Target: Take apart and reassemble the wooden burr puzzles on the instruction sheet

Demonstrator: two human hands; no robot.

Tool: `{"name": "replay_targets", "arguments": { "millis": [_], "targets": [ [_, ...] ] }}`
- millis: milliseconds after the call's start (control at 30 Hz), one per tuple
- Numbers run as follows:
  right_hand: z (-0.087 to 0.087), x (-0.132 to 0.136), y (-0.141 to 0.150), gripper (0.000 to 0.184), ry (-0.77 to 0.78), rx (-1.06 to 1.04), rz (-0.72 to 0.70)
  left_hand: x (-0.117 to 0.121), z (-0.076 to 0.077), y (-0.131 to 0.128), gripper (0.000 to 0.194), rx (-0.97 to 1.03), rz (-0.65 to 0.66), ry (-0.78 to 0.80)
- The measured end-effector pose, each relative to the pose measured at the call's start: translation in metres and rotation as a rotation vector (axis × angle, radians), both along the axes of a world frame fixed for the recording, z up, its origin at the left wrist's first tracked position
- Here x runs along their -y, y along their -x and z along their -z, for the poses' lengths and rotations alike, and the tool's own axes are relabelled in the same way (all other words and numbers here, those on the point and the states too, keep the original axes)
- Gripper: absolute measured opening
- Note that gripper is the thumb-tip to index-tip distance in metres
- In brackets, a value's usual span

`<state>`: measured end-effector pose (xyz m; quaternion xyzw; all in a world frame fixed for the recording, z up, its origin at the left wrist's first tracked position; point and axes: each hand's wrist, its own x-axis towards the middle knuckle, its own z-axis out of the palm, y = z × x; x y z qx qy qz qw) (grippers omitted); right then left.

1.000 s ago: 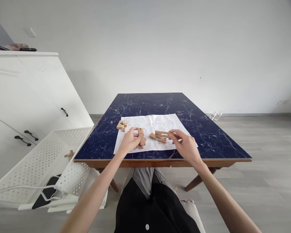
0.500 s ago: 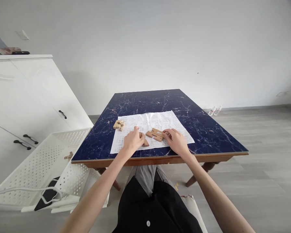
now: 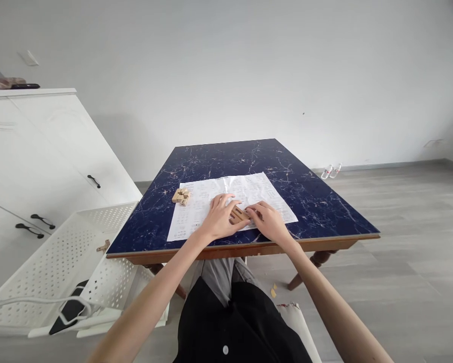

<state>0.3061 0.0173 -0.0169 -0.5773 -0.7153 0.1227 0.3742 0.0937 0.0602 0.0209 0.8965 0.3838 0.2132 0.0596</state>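
Note:
Flat wooden puzzle pieces (image 3: pixel 238 216) with slots cut in them lie side by side on a printed paper sheet (image 3: pixel 188 222). My left hand (image 3: pixel 221 218) spans them, its thumb along the near side and its index finger along the far side. At their right end my right hand (image 3: pixel 270 222) has its fingers curled and pressed onto the wood; its fingertips are partly hidden. To the left, a cluster of small wooden blocks (image 3: pixel 181 196) rests on the paper's edge.
Under the paper is a blue marble-patterned table (image 3: pixel 226 156) with a wooden edge. On the left stand a white cabinet (image 3: pixel 52 151) and a white perforated basket (image 3: pixel 33 282). Two clear bottles (image 3: pixel 330 172) are by the wall at right.
My left hand has moved right from a separate wooden piece onto the slotted pieces and spread around them. The pieces now sit closer together, between both hands. The view has shifted slightly.

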Motion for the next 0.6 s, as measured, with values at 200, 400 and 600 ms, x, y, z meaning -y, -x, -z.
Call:
{"name": "replay_targets", "arguments": {
  "millis": [200,400,600],
  "targets": [
    [0.001,-0.001,-0.002,0.032,0.009,-0.055,-0.001,-0.011,0.015,-0.007,0.06,-0.079,0.074,0.073],
    [0.003,-0.001,-0.002,0.032,0.022,-0.069,-0.007,-0.005,0.02,0.02,0.057,-0.085,-0.121,0.041],
    [0.003,0.001,-0.002,0.033,0.033,-0.078,-0.023,0.012,0.021,0.061,0.043,-0.057,-0.288,-0.047]
  ]
}}
